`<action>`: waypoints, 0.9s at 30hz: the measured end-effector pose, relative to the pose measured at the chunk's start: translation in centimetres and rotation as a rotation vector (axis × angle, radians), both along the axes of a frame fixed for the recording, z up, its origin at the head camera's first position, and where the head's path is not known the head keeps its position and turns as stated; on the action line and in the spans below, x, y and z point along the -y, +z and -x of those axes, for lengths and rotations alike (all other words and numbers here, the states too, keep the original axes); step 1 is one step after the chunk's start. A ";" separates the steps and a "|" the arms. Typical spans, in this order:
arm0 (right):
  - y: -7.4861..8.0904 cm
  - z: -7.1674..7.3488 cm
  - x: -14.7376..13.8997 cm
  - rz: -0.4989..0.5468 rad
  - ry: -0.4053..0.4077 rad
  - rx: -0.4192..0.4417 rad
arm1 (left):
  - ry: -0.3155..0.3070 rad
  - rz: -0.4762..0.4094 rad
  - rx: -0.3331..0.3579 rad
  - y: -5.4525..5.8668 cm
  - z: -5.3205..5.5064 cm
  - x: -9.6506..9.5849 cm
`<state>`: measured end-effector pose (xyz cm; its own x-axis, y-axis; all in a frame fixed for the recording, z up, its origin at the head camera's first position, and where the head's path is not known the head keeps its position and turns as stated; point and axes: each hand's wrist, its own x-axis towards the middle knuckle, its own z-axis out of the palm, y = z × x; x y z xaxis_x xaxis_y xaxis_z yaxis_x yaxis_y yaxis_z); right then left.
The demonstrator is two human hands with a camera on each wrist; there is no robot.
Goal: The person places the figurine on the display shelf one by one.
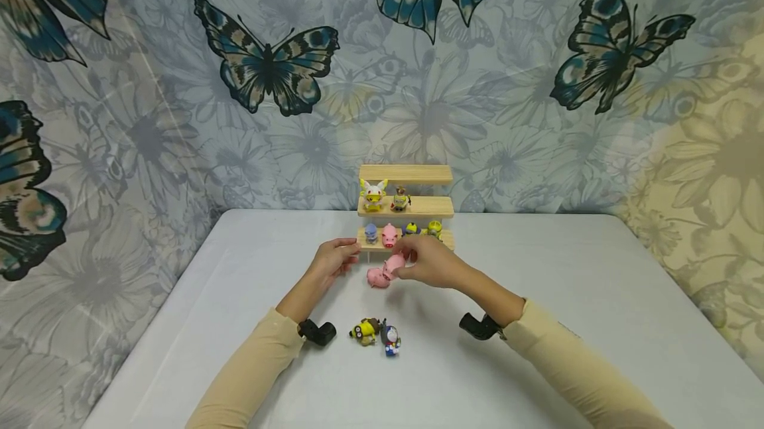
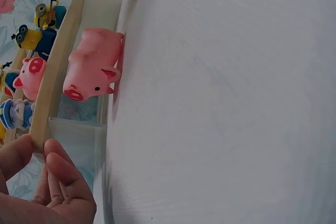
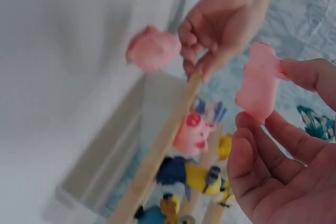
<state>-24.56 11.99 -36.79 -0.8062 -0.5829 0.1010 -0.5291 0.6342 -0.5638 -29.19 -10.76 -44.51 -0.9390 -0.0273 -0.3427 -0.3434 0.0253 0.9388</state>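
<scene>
A small tiered wooden display shelf [image 1: 406, 174] stands at the back of the white table. My left hand [image 1: 335, 260] pinches the left end of its lowest board [image 2: 56, 66] between thumb and fingers. In front of that board, my right hand [image 1: 438, 263] holds a pink toy pig [image 3: 260, 85] by thumb and fingertips, raised off the table. A second pink pig [image 2: 94, 64] stands on the table before the shelf. On the lowest board sit a blue figure [image 1: 371, 233], another pink pig [image 1: 389, 235] and two yellow-and-blue minion figures [image 3: 197, 176], partly hidden by my right hand in the head view.
The middle board carries a white-eared yellow figure [image 1: 373, 195] and a small yellow figure [image 1: 400, 199]. Nearer me on the table [image 1: 268, 230] lie a yellow-and-brown figure [image 1: 365, 331] and a blue-and-white figure [image 1: 390, 339]. A butterfly-print cloth [image 1: 477, 144] hangs behind.
</scene>
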 end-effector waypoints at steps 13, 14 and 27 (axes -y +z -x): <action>2.4 1.8 -2.2 0.045 -0.044 -0.060 | -0.004 -0.018 0.004 0.1 0.1 0.1; 2.5 2.0 -2.4 0.047 -0.050 -0.056 | -0.004 -0.021 0.003 0.1 0.1 0.1; 4.3 3.8 -4.3 0.066 -0.150 -0.018 | -0.001 -0.024 -0.001 0.0 0.0 0.1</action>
